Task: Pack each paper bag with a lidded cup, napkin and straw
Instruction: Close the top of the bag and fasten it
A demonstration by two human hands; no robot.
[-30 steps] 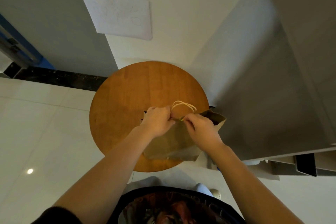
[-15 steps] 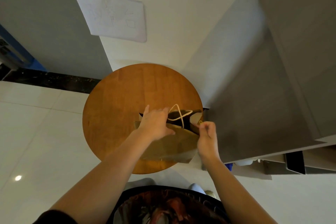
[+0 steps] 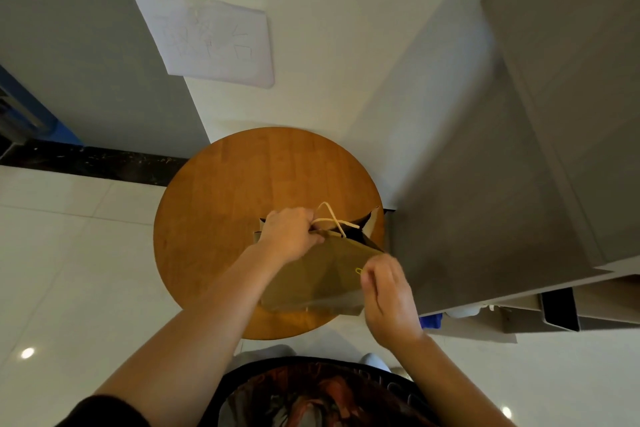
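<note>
The brown paper bag (image 3: 322, 274) stands on the round wooden table (image 3: 221, 218). Its rim by the cord handle (image 3: 332, 220) is grasped by the left hand (image 3: 289, 236). A small yellow clip (image 3: 358, 270) is pinched by the right hand (image 3: 388, 291). The mouth should be kept wide and steady while packing.

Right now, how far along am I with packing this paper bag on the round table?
Early on. Done: the brown paper bag stands on the round wooden table, mouth open. In hand: your left hand grips the top edge by the cord handles; your right hand pinches something small and yellow-green near the bag's side. Left: no cup, napkin or straw is visible; the bag's inside is too dark to check.
</note>
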